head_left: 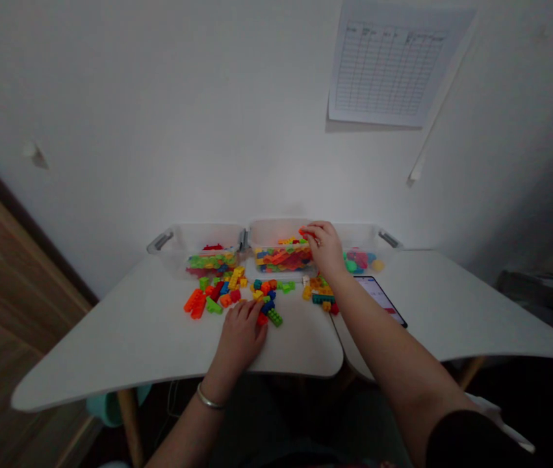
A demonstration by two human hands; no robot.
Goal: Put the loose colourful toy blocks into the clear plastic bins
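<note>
Black fabric sleeve and coloured plastic toy bricks

Right hand: above the front of the middle clear plastic bin; thumb and fingertips pinched on a small orange plastic piece. Bin contents: red, orange, yellow and blue pieces.

Left hand: palm down at the white tabletop, silver-coloured metal bangle at the wrist. Fingers bent, close against a red-orange plastic brick; cannot tell whether they grip it.

Loose bricks: clusters in front of the bins, including a bright green studded rectangular brick just beyond the left fingertips.

Flanking: left clear plastic bin, grey-handled, with mostly green and red pieces; right clear plastic bin, with pink, green, blue and yellow items.

Also: black-edged smartphone, screen lit, beside the right forearm; white printed table sheet on the wall.
</note>
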